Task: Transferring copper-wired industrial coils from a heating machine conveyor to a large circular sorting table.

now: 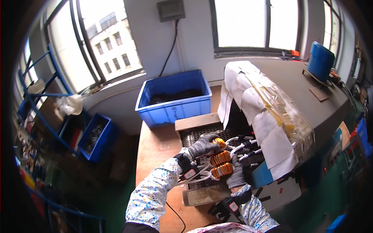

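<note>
Three copper-wound ring coils with white sleeved leads lie in a row on a dark mesh conveyor belt (193,136). My left hand (204,146), in a grey knit glove, has its fingers closed at the left side of the far coil (219,143). The middle coil (220,158) and the near coil (222,170) sit between my two hands. Against their right ends rests my right hand (236,174), also gloved, its fingers stretched forward beside the white leads (248,154). The undersides of its fingers are hidden.
A wooden table (149,155) carries the belt frame. A blue bin (175,112) with dark contents stands behind. At right, white flaps (268,130) hang over a machine's opening, close to my right hand. Another blue bin (95,138) and a blue rack (50,105) are at left.
</note>
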{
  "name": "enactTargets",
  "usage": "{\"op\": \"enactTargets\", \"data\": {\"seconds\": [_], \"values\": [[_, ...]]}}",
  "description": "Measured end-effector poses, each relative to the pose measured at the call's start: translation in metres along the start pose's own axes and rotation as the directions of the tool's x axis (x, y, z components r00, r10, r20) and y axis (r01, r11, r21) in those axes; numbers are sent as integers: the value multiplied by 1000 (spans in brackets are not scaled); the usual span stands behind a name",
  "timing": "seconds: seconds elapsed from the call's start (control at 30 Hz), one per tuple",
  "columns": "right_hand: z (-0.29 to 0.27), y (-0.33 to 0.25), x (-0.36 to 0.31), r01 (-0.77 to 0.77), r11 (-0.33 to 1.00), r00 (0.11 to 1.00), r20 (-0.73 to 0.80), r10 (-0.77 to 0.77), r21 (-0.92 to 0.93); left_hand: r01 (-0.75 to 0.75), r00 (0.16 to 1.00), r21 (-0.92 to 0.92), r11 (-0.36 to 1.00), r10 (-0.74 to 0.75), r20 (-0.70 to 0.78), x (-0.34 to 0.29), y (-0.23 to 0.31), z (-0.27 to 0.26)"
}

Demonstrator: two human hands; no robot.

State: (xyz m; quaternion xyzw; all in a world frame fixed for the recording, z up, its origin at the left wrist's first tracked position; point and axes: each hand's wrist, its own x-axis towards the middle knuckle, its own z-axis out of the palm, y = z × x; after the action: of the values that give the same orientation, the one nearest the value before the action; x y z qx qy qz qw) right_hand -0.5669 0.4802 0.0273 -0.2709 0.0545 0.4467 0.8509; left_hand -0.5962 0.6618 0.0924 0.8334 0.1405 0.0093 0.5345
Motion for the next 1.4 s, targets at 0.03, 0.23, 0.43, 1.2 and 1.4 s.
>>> {"op": "enactTargets", "data": {"seconds": [0.03,0.23,0.43,1.2,1.4], "values": [[1,-1,4,-12,1000,1000,-12,12,12,22,997,-79,997,-16,74,13,-12,0],[-22,6,39,142,989,989,-35,-143,-29,-100,995,82,992,98,36,41,-34,-12],[-5,2,40,167,980,974,-138,-181,-107,-231,972,351,907,230,44,19,-20,-35],[-43,-16,27,354,880,859,-261,-440,-317,-119,803,-313,942,-94,-589,-190,-136,16],[-50,-20,24,401,826,823,-240,-515,-395,-90,856,-405,910,-137,-498,-177,-150,26]]}}
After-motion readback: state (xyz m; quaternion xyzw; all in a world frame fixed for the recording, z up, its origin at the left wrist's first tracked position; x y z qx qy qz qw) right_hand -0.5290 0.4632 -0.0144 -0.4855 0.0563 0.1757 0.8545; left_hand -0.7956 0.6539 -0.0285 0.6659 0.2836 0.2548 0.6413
